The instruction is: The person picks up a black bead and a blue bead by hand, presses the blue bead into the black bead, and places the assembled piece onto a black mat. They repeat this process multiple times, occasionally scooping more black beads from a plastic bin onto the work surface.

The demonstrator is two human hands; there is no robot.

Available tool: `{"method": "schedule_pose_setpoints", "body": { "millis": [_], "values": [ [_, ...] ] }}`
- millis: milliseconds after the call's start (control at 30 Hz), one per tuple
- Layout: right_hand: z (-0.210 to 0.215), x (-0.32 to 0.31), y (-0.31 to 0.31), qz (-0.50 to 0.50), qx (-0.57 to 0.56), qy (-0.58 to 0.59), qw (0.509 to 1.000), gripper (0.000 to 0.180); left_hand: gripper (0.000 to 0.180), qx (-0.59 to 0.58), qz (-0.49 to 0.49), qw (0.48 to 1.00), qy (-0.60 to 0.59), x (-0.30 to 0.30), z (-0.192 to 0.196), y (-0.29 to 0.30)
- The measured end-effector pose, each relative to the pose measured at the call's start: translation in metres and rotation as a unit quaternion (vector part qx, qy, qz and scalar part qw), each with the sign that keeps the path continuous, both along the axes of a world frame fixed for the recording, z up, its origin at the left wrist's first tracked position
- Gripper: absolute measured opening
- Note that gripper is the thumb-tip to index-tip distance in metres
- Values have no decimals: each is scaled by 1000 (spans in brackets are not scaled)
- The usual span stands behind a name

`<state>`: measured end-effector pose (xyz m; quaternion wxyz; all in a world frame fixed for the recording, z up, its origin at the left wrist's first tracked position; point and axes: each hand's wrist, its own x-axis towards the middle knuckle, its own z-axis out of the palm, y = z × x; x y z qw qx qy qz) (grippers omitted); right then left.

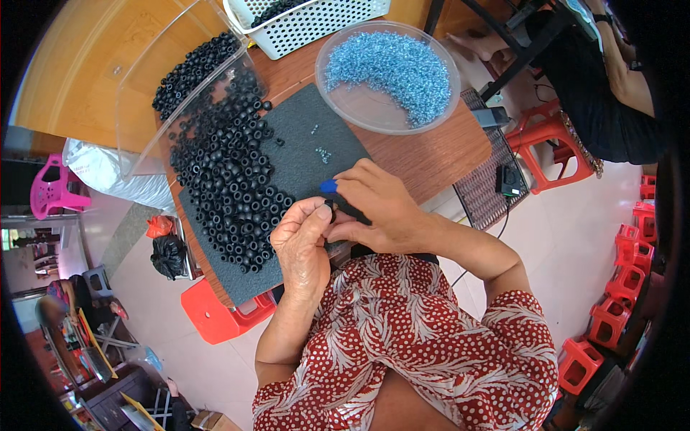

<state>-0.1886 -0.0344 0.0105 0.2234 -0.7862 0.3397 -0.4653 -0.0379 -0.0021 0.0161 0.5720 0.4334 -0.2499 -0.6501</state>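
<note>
My left hand (302,241) is closed, thumb and finger pinching a small black ring-shaped piece (330,204). Close beside it, my right hand (381,205) has its fingers bent and apart, the thumb reaching toward the piece. A blue cover (328,186) sits on one of its fingertips. To the left of my hands, a heap of black ring-shaped pieces (237,187) spreads over a dark grey mat (295,118). A few tiny pale-blue bits (323,154) lie on the mat. Beyond, a round clear tray (341,118) holds many tiny shiny blue pieces (392,68).
More black pieces fill a tipped clear plastic bin (133,108) at the far left. A white perforated basket (309,32) stands behind the wooden table (438,161). Red stools (223,312) stand around. Another person (596,93) sits at the far right. A cable crosses the floor.
</note>
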Motion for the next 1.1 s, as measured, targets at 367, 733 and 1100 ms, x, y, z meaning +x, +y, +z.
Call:
{"method": "schedule_pose_setpoints", "body": {
  "millis": [367, 733, 1100],
  "values": [
    [-1, 7, -9, 9, -170, 183, 968, 25, 13, 14, -12, 1000, -13, 3, -2, 1],
    [-8, 4, -10, -1, -183, 148, 972, 23, 30, 25, -92, 995, -24, 13, -1, 11],
    [1, 1, -12, 73, -175, 202, 961, 26, 31, 2, -97, 995, -36, 14, -1, 14]
  ]
}}
